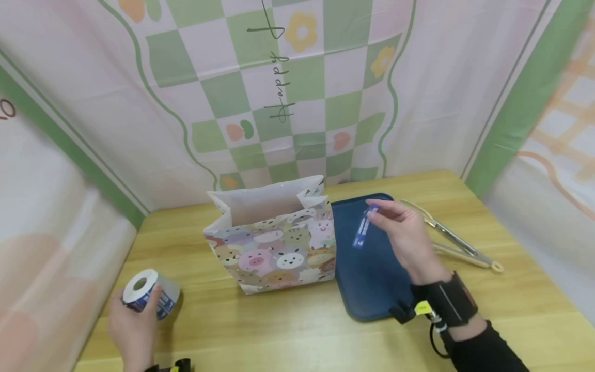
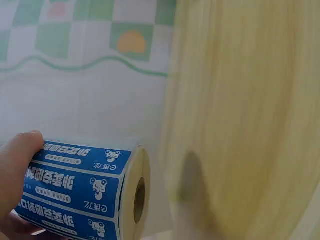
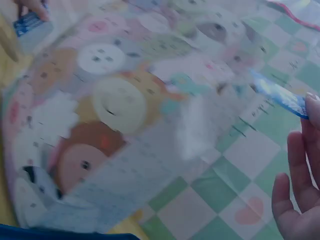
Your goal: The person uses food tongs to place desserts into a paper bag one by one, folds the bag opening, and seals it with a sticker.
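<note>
My left hand grips a roll of blue-and-white sticker labels by its side, with the cardboard core showing at one end. In the left wrist view, printed blue labels wrap round the roll. One peeled blue label hangs from my right hand, pinched at its upper end between thumb and finger. That hand is above a dark blue tray. Just left of the tray stands a paper bag with cartoon animals on its front and its top open.
Metal tongs with beige ends lie on the wooden table beyond the right hand. A patterned curtain hangs behind the table, and cloth also hangs at both sides.
</note>
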{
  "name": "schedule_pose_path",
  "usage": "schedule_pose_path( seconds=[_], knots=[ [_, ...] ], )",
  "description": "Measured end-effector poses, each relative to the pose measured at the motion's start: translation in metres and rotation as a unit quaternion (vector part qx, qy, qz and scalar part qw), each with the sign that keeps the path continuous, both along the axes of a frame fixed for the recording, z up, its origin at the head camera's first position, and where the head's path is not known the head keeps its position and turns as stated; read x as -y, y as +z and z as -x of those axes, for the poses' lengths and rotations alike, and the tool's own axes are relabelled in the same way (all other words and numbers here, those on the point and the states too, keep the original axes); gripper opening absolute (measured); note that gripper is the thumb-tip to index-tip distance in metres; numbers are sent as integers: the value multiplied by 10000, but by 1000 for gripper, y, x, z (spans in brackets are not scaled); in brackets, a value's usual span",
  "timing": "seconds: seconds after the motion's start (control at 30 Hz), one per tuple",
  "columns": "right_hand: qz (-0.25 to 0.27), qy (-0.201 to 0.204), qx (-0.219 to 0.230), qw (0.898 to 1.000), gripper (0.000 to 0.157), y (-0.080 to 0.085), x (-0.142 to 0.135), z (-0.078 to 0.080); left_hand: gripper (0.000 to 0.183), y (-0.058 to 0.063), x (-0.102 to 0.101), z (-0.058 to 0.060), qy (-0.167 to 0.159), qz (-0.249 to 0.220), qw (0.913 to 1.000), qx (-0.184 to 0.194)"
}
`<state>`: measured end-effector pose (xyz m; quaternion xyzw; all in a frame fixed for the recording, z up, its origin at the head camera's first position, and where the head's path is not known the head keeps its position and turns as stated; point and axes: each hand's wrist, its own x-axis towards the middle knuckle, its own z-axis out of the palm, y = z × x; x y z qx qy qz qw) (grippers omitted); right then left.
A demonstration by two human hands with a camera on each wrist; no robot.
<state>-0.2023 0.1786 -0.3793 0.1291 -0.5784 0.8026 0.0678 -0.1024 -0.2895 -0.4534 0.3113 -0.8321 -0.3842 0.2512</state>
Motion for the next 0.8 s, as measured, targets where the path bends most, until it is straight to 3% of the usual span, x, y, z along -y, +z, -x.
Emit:
schedule_pose_path(
  seconds=[0.13,0.23,0.37,0.47,0.57,0.63,0.67,0.73,0.8],
  knots=[
    [1118,415,-265,9925,25,3,-8,24,75,-11,16,6,1,-301,9994,185],
    [1463,351,-380,9879,22,6,-9,39,76,-20,23,11,30,-479,9986,238],
    [1020,-287,-332,9938,15,11,-4,53,80,-23,23,16,120,-361,9990,241],
    [619,-713,-381,9948,10,14,2,59,87,-13,13,20,406,-167,9989,140],
    [467,-801,-454,9947,15,15,9,62,88,3,-8,27,456,-318,9964,-637],
    [210,-571,-513,9968,30,15,13,62,84,15,-23,33,-78,-589,9875,-1459],
    [61,-348,-540,9979,38,15,15,62,82,22,-30,37,-556,-737,9794,-1797],
    [-367,250,-582,9973,54,14,21,62,82,33,-41,45,-1794,-1043,9480,-2414],
    [-835,1006,-731,9887,71,12,27,64,91,43,-49,53,-3181,-1181,9045,-2585]
  ],
)
